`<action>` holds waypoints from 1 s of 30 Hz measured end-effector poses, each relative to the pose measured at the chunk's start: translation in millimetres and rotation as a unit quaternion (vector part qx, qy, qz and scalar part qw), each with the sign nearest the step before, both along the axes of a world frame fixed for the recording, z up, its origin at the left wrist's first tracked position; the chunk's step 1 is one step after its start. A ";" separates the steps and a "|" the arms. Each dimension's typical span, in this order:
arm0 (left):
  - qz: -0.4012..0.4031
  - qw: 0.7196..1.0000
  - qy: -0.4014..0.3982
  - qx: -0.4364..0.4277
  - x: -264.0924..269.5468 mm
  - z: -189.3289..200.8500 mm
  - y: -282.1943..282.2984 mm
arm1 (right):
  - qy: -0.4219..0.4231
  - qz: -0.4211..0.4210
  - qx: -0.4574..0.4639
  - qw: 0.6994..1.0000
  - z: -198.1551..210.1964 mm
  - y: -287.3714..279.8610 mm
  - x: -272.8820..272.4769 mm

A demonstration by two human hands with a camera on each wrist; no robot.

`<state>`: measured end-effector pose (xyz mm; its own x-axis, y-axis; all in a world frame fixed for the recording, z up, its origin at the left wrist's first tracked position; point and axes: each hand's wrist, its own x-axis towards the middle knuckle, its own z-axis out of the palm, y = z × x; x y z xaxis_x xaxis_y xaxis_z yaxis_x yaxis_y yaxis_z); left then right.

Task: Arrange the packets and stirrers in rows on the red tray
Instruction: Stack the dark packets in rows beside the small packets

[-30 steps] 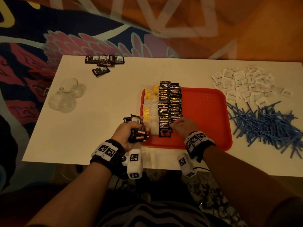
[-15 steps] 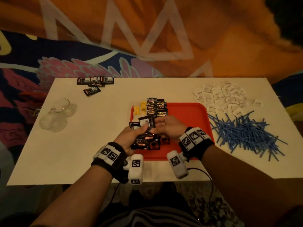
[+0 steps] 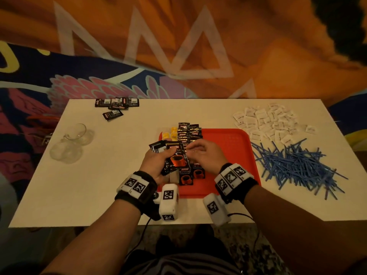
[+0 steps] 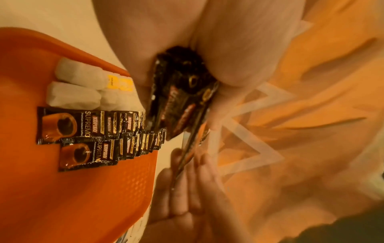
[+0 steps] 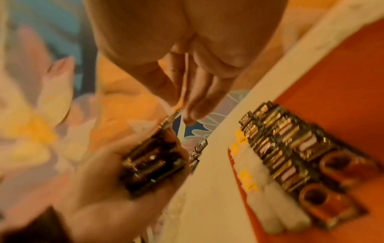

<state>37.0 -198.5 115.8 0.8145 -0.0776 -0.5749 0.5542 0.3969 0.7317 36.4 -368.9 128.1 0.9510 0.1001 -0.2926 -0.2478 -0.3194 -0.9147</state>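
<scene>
A red tray (image 3: pixel 228 147) lies mid-table. Along its left side stand a row of white tea bags with yellow tags (image 3: pixel 171 134) and two overlapping rows of black coffee packets (image 3: pixel 189 132), seen close in the left wrist view (image 4: pixel 87 125). My left hand (image 3: pixel 158 160) hovers above the tray's near-left corner and grips a stack of black coffee packets (image 3: pixel 175 155). My right hand (image 3: pixel 200 153) meets it, with thumb and fingers pinching the edge of the top packet (image 4: pixel 187 157). The tray's right half is bare.
A heap of white sugar packets (image 3: pixel 264 122) lies back right on the white table (image 3: pixel 111 175), with a pile of blue stirrers (image 3: pixel 294 165) in front of it. More black packets (image 3: pixel 117 103) lie back left. Glass cups (image 3: pixel 73 141) stand near the left edge.
My right hand left the packet row on the tray and came to the stack. My left hand lifted the stack up over the tray. The head view tilted upward.
</scene>
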 end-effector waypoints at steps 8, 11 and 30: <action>-0.025 0.999 0.034 -0.014 2.2 0.1 0.8 | 0.119 0.069 -0.020 0.990 -14.3 -2.3 10.9; -0.024 0.997 0.060 -0.034 5.9 0.6 3.5 | 0.145 0.113 -0.030 0.983 -12.8 -8.9 13.4; -0.062 0.996 0.066 -0.028 8.8 -9.5 -5.3 | 0.166 0.144 0.070 0.973 -16.8 -23.9 23.0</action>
<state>45.8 -203.7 106.2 0.7140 -0.2070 -0.6689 0.6916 0.3578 0.6275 59.4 -392.8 111.4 0.7328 0.4089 -0.5439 -0.4567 -0.2970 -0.8386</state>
